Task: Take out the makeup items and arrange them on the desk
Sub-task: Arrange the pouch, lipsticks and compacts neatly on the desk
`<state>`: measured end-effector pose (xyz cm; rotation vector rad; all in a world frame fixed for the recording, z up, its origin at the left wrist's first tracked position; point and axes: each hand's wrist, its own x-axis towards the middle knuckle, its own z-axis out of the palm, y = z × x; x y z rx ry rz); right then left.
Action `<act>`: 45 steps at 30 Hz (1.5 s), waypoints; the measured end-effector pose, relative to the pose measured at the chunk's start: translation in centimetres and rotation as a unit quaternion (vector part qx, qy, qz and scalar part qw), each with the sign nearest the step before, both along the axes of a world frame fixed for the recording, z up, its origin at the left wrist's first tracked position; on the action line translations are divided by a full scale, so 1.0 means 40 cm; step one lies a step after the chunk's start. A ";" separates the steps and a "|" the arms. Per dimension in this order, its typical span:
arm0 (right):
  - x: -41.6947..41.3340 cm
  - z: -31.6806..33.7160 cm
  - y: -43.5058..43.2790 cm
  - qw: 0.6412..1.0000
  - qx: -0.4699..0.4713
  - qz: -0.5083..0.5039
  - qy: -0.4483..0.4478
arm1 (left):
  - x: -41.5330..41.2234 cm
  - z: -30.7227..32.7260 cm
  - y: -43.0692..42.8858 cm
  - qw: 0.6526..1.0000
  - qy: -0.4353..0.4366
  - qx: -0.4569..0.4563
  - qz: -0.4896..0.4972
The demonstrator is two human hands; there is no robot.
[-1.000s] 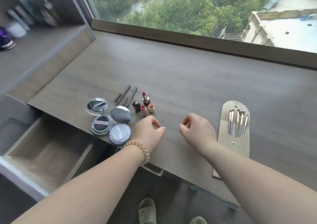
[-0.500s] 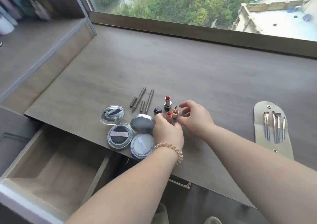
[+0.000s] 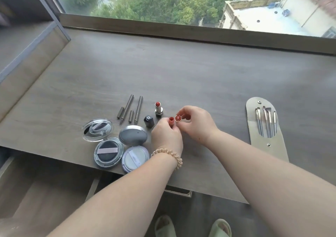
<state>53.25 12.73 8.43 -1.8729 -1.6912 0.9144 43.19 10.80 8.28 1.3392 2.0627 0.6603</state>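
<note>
Makeup lies on the grey wooden desk (image 3: 181,77). My left hand (image 3: 166,137) pinches a small orange-red lipstick tube (image 3: 171,121). Beside it my right hand (image 3: 197,123) holds that tube's pale cap (image 3: 178,118), open end toward me. An open red lipstick (image 3: 158,109) stands upright behind them, with its black cap (image 3: 149,121) to the left. Two brown pencils (image 3: 132,109) and their caps lie further left. A clear open compact (image 3: 97,130), a silver lid (image 3: 133,134), a dark cushion compact (image 3: 108,152) and a lilac compact (image 3: 135,158) cluster near the front edge.
A beige brush pouch (image 3: 267,127) with several brushes lies at the right. An open wooden drawer (image 3: 45,191) sits below the desk's front left. A window sill (image 3: 181,33) runs along the back. My slippered feet (image 3: 192,227) show under the desk edge.
Both hands reached forward to the two small orange pieces and lifted them: the left now holds the tube, the right holds the cap. The camera came closer.
</note>
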 end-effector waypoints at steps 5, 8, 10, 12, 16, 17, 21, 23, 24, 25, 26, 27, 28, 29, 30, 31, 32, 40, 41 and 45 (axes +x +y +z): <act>0.180 0.057 -0.093 0.989 0.053 -0.135 0.006 | 0.153 0.040 -0.020 0.989 -0.017 0.041 -0.143; 0.329 0.070 -0.169 0.968 0.069 -0.239 -0.010 | 0.296 0.070 -0.053 0.973 -0.013 0.045 -0.228; 0.438 0.068 -0.231 0.954 0.071 -0.290 -0.025 | 0.404 0.076 -0.094 0.958 -0.005 0.057 -0.280; 0.520 0.058 -0.278 0.944 0.066 -0.320 -0.032 | 0.489 0.069 -0.126 0.947 0.015 0.066 -0.315; 0.663 0.021 -0.349 0.944 0.039 -0.322 -0.053 | 0.646 0.047 -0.177 0.939 0.081 0.055 -0.331; 0.692 0.010 -0.359 0.946 0.035 -0.316 -0.058 | 0.678 0.041 -0.185 0.939 0.097 0.050 -0.326; 0.762 -0.024 -0.368 0.956 0.046 -0.282 -0.069 | 0.730 -0.001 -0.199 0.951 0.139 0.028 -0.276; 0.783 -0.037 -0.363 0.965 0.032 -0.243 -0.091 | 0.735 -0.025 -0.208 0.955 0.140 0.021 -0.262; 0.789 -0.045 -0.361 0.968 0.024 -0.224 -0.107 | 0.736 -0.036 -0.213 0.955 0.138 0.025 -0.263; 0.790 -0.049 -0.359 0.970 0.023 -0.210 -0.121 | 0.735 -0.046 -0.216 0.955 0.135 0.034 -0.263; 0.790 -0.053 -0.358 0.970 0.025 -0.204 -0.128 | 0.737 -0.052 -0.218 0.955 0.133 0.044 -0.261; 0.790 -0.055 -0.356 0.970 0.030 -0.203 -0.129 | 0.738 -0.057 -0.220 0.956 0.132 0.051 -0.256; 0.791 -0.059 -0.355 0.970 0.032 -0.205 -0.129 | 0.739 -0.060 -0.221 0.957 0.135 0.053 -0.252; 0.791 -0.063 -0.357 0.969 0.033 -0.206 -0.132 | 0.741 -0.063 -0.223 0.956 0.140 0.053 -0.251; 0.792 -0.066 -0.359 0.969 0.033 -0.203 -0.137 | 0.740 -0.064 -0.224 0.956 0.143 0.052 -0.249; 0.794 -0.066 -0.361 0.969 0.034 -0.199 -0.142 | 0.740 -0.064 -0.224 0.957 0.142 0.052 -0.247; 0.797 -0.064 -0.362 0.969 0.033 -0.197 -0.146 | 0.739 -0.063 -0.223 0.958 0.139 0.050 -0.245; 0.708 0.052 -0.411 0.927 0.284 -0.225 -0.098 | 0.602 0.037 -0.246 0.966 -0.114 0.125 -0.195; 0.668 0.073 -0.403 0.918 0.316 -0.222 -0.093 | 0.560 0.047 -0.242 0.966 -0.138 0.142 -0.167; 0.473 0.118 -0.310 0.919 0.353 -0.176 -0.028 | 0.376 0.071 -0.197 0.981 -0.104 0.161 -0.032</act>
